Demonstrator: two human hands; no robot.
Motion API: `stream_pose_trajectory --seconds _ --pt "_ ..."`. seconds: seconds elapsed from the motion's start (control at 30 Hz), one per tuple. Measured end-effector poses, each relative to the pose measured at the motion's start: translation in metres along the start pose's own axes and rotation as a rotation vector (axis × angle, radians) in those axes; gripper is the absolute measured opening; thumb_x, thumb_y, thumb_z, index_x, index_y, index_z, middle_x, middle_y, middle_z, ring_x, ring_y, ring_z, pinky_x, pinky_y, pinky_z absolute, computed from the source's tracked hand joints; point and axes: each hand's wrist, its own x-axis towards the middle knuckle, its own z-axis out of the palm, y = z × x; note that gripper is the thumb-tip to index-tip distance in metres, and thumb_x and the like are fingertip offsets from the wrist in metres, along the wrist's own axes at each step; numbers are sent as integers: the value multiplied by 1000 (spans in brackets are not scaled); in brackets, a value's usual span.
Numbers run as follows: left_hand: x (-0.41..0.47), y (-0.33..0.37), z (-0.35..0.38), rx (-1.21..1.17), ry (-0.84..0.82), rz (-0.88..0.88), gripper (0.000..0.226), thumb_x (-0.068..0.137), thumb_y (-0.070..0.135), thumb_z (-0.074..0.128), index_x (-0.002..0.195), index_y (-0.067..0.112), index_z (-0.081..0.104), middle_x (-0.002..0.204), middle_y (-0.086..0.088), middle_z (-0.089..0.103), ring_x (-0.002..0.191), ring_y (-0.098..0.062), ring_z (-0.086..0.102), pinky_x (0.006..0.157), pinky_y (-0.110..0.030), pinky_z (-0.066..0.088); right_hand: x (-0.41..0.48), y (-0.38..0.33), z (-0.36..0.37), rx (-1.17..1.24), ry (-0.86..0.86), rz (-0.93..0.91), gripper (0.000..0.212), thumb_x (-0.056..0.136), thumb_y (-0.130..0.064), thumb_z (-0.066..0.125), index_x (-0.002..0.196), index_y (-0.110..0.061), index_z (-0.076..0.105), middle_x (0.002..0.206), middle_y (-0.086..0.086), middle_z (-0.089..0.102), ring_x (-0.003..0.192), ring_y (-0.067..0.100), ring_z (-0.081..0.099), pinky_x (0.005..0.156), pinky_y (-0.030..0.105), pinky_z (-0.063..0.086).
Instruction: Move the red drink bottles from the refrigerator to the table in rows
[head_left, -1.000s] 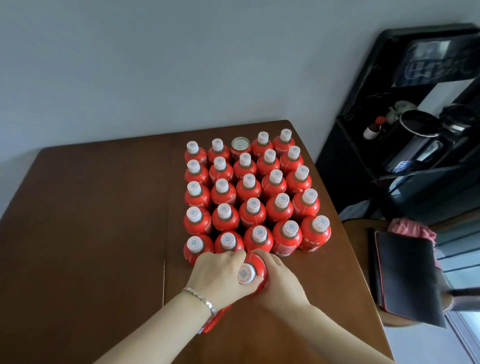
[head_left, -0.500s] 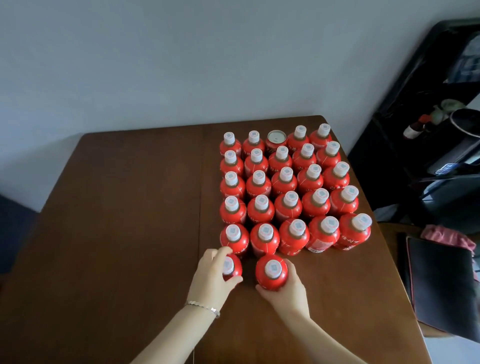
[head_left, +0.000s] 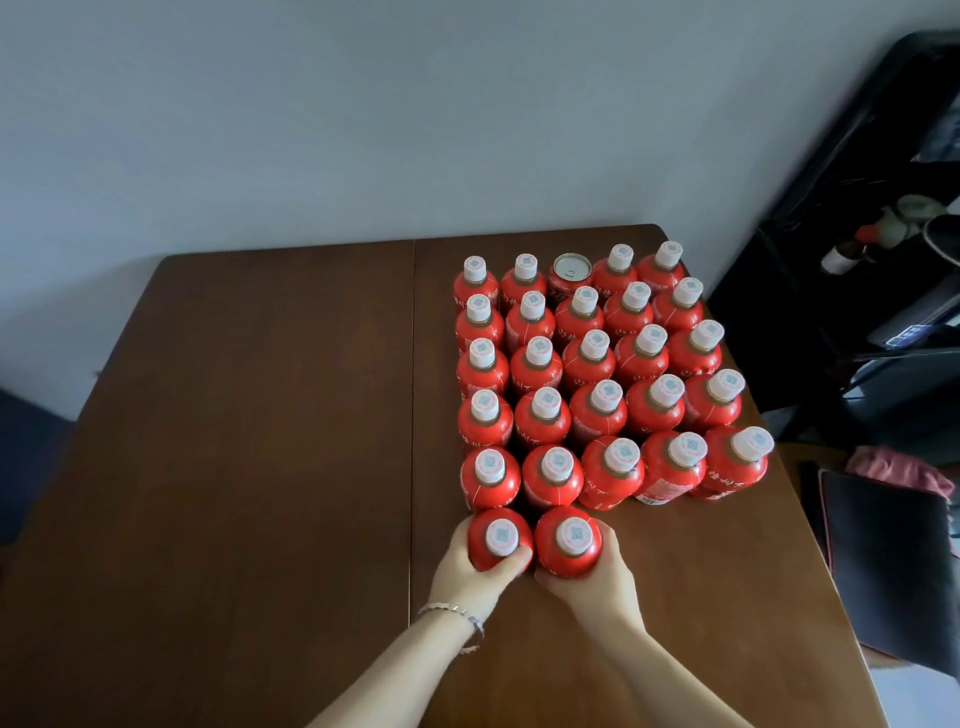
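Observation:
Several red drink bottles with white caps (head_left: 597, 358) stand upright in tight rows on the right half of the brown wooden table (head_left: 260, 415). One red can (head_left: 570, 273) sits in the far row among them. Two more bottles stand upright side by side at the near end of the block. My left hand (head_left: 470, 574) is wrapped around the left one (head_left: 500, 540). My right hand (head_left: 595, 579) is wrapped around the right one (head_left: 569, 540). Both bottles rest on the table and touch the row behind them.
A black shelf unit (head_left: 857, 291) with small bottles and dark appliances stands to the right of the table. A black folder (head_left: 893, 561) and a pink cloth (head_left: 898, 465) lie on a seat by the table's right edge. A grey wall rises behind the table.
A second ago both hands clutched bottles together in front of the block. Since then they have parted the two bottles and stood them upright side by side against the nearest row.

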Motion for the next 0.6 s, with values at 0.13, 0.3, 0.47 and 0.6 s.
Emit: stream_pose_trajectory --seconds 0.13,0.3,0.47,0.6 --pt "1 -4 2 -104 -24 -7 92 42 53 78 127 32 49 108 14 64 101 -15 65 92 -39 53 1 -1 4 18 26 43 73 58 -13 88 112 -30 42 94 -9 58 91 15 57 78 25 41" --pt "1 2 2 -191 -61 -13 91 54 35 78 134 38 36 103 17 58 94 -9 63 81 -32 57 -7 -5 21 154 129 115 74 60 -11 87 112 -28 38 95 -6 56 90 18 54 80 28 39" --pt "1 4 1 -210 -69 -16 78 76 16 76 139 35 34 98 20 54 85 -2 58 86 -37 55 -6 -3 18 69 93 119 78 62 -16 86 123 -22 38 98 -5 55 91 17 54 81 27 40" --pt "-12 8 -4 -85 -109 -23 84 78 14 74 140 41 24 113 16 53 87 -4 55 88 -34 48 3 3 3 -318 -147 174 75 70 -8 75 130 -9 32 109 5 58 97 22 59 74 27 44"
